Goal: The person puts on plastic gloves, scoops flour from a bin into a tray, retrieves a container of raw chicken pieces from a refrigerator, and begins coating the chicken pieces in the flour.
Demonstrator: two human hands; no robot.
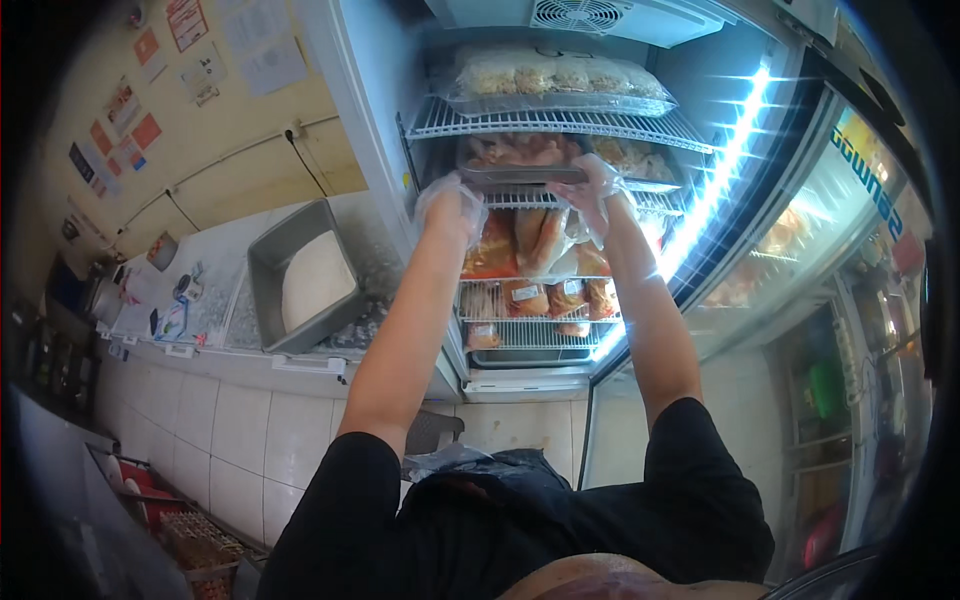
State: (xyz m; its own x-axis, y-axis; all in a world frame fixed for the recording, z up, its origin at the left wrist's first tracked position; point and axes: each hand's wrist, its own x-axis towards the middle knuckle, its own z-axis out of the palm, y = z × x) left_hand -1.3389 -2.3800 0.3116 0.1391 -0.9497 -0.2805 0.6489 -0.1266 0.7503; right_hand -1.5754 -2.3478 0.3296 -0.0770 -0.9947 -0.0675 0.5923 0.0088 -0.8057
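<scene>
Both of my hands, in clear plastic gloves, reach into an upright glass-door refrigerator (379, 90). Between them is a metal tray (517, 175) of pale pink pieces that look like raw meat (517, 148), at the second wire shelf's level. My left hand (454, 206) grips the tray's left front corner, its fingertips partly hidden. At the right front corner, my right hand (589, 191) holds the rim. Behind and right of that hand sits another tray of food (630, 161). Bagged food (540, 236) in clear plastic lies on the shelf below.
Overhead, the top wire shelf (555, 124) bears a plastic-covered tray of food (559, 79). Lower down are several wrapped packs (525, 298). The glass door (795, 225) stands swung out rightward. A grey bin (300, 281) holding something white rests on a chest freezer (225, 315) to the left.
</scene>
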